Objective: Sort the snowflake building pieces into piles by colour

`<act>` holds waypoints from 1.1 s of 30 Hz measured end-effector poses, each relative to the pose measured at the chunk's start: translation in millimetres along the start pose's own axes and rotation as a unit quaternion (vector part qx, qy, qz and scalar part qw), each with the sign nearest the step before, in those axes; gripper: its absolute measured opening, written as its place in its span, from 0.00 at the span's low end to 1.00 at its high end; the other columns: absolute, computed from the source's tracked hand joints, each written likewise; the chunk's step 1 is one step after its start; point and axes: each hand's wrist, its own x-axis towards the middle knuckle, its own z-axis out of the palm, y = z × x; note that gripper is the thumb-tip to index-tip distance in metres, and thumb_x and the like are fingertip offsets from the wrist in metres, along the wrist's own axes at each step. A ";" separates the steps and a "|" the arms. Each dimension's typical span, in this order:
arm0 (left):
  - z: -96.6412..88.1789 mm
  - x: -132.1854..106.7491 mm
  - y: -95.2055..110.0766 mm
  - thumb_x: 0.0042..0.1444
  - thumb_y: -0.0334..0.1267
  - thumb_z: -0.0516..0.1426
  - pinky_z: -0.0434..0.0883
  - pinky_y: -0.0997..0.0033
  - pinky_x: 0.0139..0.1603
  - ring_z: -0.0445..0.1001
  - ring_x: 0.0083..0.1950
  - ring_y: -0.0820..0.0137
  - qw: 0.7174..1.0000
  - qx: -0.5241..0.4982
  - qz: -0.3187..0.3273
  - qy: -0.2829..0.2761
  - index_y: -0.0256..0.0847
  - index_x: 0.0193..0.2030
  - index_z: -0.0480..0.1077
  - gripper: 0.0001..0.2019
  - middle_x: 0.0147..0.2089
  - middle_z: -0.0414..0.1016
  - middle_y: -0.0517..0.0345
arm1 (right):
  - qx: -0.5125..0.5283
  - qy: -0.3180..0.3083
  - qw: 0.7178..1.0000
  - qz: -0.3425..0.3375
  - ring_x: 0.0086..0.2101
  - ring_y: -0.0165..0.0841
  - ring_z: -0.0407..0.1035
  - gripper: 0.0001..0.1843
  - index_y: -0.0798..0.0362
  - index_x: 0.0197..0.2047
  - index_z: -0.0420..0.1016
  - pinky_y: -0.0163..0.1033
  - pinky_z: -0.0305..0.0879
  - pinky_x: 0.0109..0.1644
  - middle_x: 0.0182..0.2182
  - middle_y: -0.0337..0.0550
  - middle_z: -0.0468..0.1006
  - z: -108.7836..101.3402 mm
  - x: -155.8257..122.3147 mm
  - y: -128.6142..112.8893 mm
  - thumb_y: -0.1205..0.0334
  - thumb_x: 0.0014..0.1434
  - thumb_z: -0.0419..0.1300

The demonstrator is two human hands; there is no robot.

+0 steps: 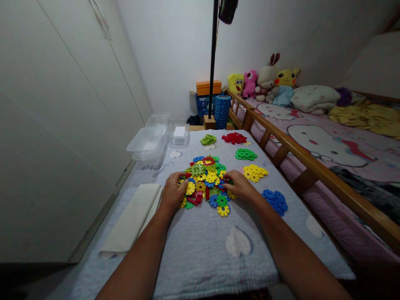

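A mixed heap of plastic snap-together building pieces [200,187], round notched discs and square ones in yellow, blue, green and red, lies mid-table. At its left edge my left hand [175,191] touches the pieces, thumb and fingers apart. Opposite it, my right hand [239,185] rests against the right edge with curved, parted fingers. Neither hand visibly lifts a piece; some fingertips are hidden among the discs. Sorted by colour, separate piles lie beyond and to the right: light green pieces [208,140], red pieces [234,138], green discs [246,154], yellow discs [255,173] and blue discs [274,202].
Clear plastic containers [146,141] stand at the table's back left, beside a smaller lidded box [180,135]. A folded cream cloth [133,218] lies left of my forearm. A wooden bed rail [290,141] runs along the right. Behind the table rises a black pole [213,62].
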 end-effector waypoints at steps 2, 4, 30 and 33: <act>-0.6 0.1 0.6 0.57 0.44 0.55 0.67 0.53 0.62 0.72 0.56 0.57 1.000 0.006 0.008 -0.008 0.42 0.45 0.74 0.13 0.50 0.76 0.50 | -0.018 -0.004 1.000 -0.023 0.43 0.39 0.69 0.13 0.53 0.43 0.78 0.43 0.63 0.50 0.40 0.47 0.77 4.0 -1.3 1.2 0.64 0.53 0.69; -1.1 0.3 0.3 0.57 0.43 0.55 0.67 0.52 0.62 0.72 0.56 0.57 1.000 0.012 0.012 -0.013 0.42 0.46 0.75 0.13 0.50 0.76 0.50 | -0.019 -0.011 0.999 -0.029 0.42 0.38 0.68 0.14 0.53 0.44 0.78 0.42 0.62 0.49 0.40 0.45 0.76 5.9 -1.7 2.4 0.63 0.53 0.69; 0.1 1.6 -3.0 0.56 0.44 0.56 0.68 0.53 0.62 0.74 0.55 0.57 1.000 0.000 -0.004 -0.016 0.42 0.46 0.75 0.14 0.50 0.77 0.50 | 0.003 -0.002 0.998 -0.063 0.47 0.40 0.64 0.11 0.50 0.45 0.78 0.45 0.60 0.54 0.44 0.46 0.72 14.5 -5.0 4.5 0.63 0.58 0.67; 0.1 1.6 -3.7 0.56 0.44 0.55 0.68 0.52 0.62 0.73 0.55 0.57 1.000 -0.001 -0.004 -0.015 0.41 0.46 0.75 0.15 0.50 0.77 0.49 | -0.001 -0.010 0.998 -0.063 0.47 0.40 0.65 0.12 0.50 0.44 0.78 0.45 0.60 0.53 0.44 0.46 0.72 13.7 -5.1 3.8 0.62 0.56 0.70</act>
